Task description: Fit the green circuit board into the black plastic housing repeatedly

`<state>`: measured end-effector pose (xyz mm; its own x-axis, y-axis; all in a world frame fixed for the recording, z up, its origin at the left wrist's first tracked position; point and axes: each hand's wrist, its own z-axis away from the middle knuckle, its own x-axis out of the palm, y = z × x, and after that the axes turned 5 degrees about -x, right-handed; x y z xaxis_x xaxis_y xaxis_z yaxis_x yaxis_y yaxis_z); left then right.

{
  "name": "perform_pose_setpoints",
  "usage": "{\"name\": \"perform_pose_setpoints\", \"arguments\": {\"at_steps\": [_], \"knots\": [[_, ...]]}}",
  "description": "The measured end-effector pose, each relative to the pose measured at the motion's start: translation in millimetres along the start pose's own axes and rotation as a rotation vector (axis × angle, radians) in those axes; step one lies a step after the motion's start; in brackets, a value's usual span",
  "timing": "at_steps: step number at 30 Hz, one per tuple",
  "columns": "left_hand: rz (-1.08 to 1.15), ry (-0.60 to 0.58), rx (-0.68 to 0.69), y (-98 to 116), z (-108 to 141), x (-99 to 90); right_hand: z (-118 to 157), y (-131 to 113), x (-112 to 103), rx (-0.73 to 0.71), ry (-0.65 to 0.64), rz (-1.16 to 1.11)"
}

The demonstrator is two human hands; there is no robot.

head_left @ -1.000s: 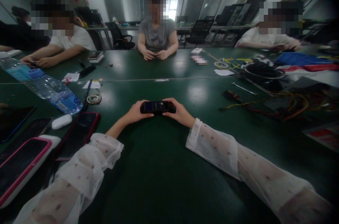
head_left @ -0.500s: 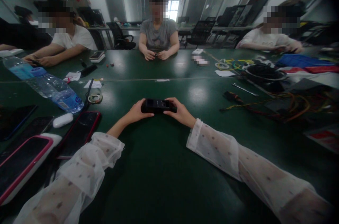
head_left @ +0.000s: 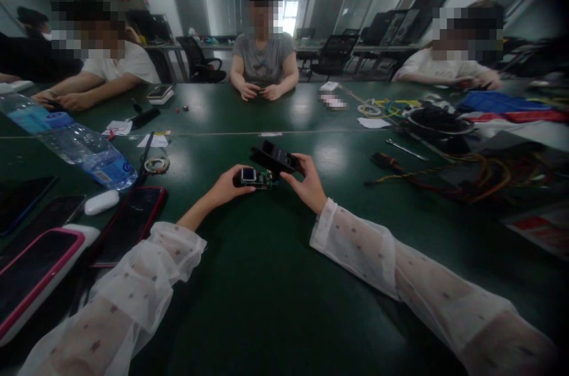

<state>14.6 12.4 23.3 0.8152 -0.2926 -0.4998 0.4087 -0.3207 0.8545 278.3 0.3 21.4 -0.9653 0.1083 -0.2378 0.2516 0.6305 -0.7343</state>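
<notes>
Between the thumb and fingers of my left hand (head_left: 228,185) is a small circuit board (head_left: 263,179) with a little square screen (head_left: 248,174) at its left end. My right hand (head_left: 308,181) grips the right end of a black cover (head_left: 274,156), tilted with its left end raised above the board. The cover and board are apart at the left; whether they touch near my right fingers I cannot tell. Both are over the green table (head_left: 267,281).
Water bottles (head_left: 95,153), phones (head_left: 128,225) and a white case (head_left: 102,202) lie at left. Tangled wires (head_left: 471,180) and a wrench (head_left: 406,149) are at right. Three people sit across the table, one straight ahead (head_left: 265,61).
The black cover has come off the circuit board and tilted up in my right hand. The board and its screen now show in my left hand.
</notes>
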Motion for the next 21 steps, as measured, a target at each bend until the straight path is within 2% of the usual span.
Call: {"name": "perform_pose_setpoints", "arguments": {"at_steps": [3, 6, 14, 21], "knots": [[-0.004, -0.02, 0.009, 2.9, 0.9, -1.1, -0.8, 6.0, -1.8, 0.027, 0.116, 0.053], [0.011, -0.024, 0.009, 1.7, 0.4, -0.6, -0.7, 15.9, -3.8, 0.07, 0.158, 0.108], [0.011, -0.028, -0.013, 1.2, 0.5, -0.7, 0.4, 33.1, -5.9, 0.228, 0.151, 0.187], [0.01, -0.017, -0.016, 2.7, 0.3, -0.5, 1.1, 40.4, -5.9, 0.203, 0.11, 0.271]]}}
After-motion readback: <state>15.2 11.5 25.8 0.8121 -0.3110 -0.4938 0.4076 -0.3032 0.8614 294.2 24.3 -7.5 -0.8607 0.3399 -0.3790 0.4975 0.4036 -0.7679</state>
